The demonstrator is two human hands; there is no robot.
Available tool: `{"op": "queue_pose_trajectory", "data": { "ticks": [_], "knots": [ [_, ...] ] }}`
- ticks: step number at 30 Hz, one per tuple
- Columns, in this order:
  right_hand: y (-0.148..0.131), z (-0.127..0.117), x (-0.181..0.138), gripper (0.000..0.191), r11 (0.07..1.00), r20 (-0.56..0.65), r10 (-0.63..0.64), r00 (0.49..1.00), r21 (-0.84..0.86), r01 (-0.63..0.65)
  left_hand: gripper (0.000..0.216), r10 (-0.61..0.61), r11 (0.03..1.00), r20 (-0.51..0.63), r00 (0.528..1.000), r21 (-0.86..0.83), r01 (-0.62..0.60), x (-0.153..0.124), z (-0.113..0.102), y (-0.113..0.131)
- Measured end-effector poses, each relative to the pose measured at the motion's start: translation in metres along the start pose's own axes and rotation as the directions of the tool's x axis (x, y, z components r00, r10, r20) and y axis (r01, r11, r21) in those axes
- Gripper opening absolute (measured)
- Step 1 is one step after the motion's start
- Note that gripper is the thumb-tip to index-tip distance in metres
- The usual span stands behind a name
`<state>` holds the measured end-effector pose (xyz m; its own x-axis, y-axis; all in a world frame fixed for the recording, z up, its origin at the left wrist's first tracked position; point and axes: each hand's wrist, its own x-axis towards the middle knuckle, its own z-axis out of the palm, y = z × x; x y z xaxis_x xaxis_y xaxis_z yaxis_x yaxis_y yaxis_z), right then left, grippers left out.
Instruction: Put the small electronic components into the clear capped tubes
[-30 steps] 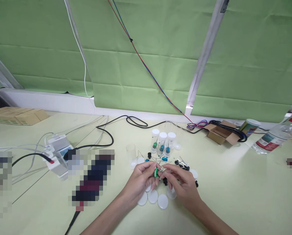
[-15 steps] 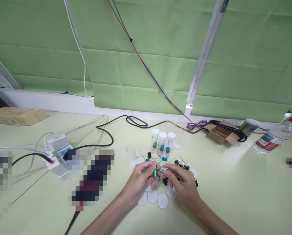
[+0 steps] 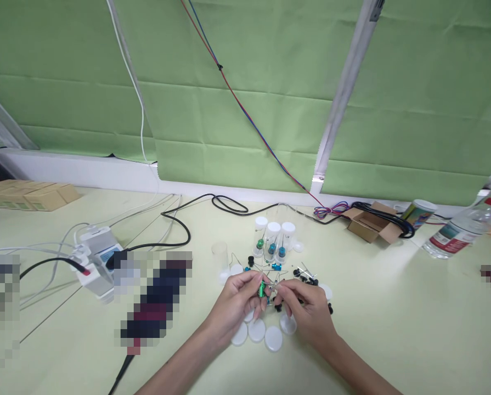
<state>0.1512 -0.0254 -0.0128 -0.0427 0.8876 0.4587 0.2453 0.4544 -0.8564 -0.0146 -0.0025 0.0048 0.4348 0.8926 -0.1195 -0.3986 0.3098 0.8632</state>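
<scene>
My left hand (image 3: 242,299) is closed in a pinch on a small shiny green metal part (image 3: 261,289). Close beside it, my right hand (image 3: 309,310) pinches a thin silvery wire piece (image 3: 273,286) near the green part; whether the two are joined cannot be told. Under and around my fingers lie loose black parts (image 3: 278,307), a blue metal part (image 3: 276,267) and thin bent wires. Behind my hands are clear tubes with white caps (image 3: 274,227) that hold green and blue parts. Round white lids (image 3: 274,338) lie in front, below my hands.
An uncapped clear tube (image 3: 219,258) stands left of my hands. Farther left is a white power strip (image 3: 95,274) with cables. At the back right are an open cardboard box (image 3: 371,225), a can (image 3: 418,213) and a water bottle (image 3: 455,233). A black cable (image 3: 229,203) crosses the back.
My right hand's fingertips have shifted slightly to the right, and their pinch looks tighter. My left hand and the green part stay almost where they were.
</scene>
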Motion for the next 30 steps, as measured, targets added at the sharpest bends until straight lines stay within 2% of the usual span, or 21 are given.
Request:
{"op": "queue_pose_trajectory", "data": {
  "ticks": [13, 30],
  "knots": [
    [-0.0040, 0.0002, -0.0001, 0.037, 0.999, 0.022, 0.015, 1.000, -0.050, -0.014, 0.026, 0.028, 0.998, -0.008, 1.000, 0.059, -0.028, -0.0003, 0.0008, 0.0005],
    [-0.0014, 0.0007, -0.0002, 0.034, 0.994, 0.000, 0.107, 0.994, 0.014, -0.107, 0.031, 0.098, 0.977, -0.032, 0.995, 0.195, -0.090, -0.0020, 0.0042, 0.0029]
  ]
}}
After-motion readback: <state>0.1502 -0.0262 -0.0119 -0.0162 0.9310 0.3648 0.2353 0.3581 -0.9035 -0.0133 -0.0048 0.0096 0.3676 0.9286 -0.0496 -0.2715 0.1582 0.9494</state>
